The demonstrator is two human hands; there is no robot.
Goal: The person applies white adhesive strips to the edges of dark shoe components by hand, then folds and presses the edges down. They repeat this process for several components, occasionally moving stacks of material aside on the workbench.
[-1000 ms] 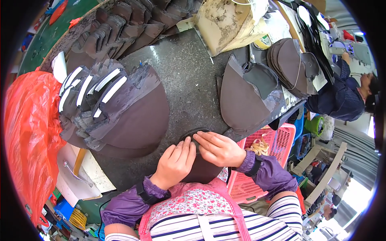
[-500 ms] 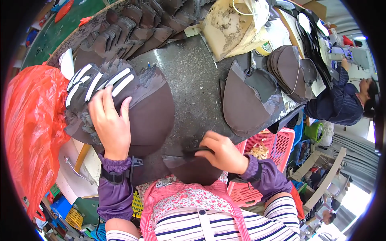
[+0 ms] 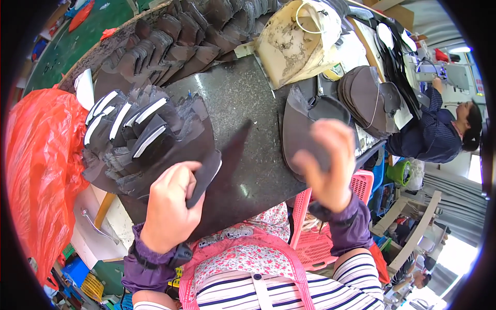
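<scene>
Near the front left of the table, my left hand [image 3: 173, 206] is closed on a small dark curved piece with a pale edge [image 3: 206, 175]. My right hand [image 3: 330, 168], smeared by motion, is open with its fingers apart. It hovers over the right-hand stack of dark brown half-round panels [image 3: 297, 121] and hides part of it; whether it touches them I cannot tell. Beyond my left hand lies a spread pile of similar brown panels [image 3: 194, 142] with rough grey edges. Several small dark pieces with white strips [image 3: 151, 140] rest on that pile.
Overlapping rows of dark panels [image 3: 155, 46] line the far edge. A stained cream container [image 3: 294, 46] and another brown stack [image 3: 361, 98] stand far right. A red plastic bag [image 3: 46, 165] hangs left; a pink basket [image 3: 312, 250] sits below the table's right edge. A person [image 3: 434, 124] works at right.
My left hand has come back from the white-stripped pieces toward me and now holds a small dark piece. My right hand has let go of a brown panel and moved rightward and away from me.
</scene>
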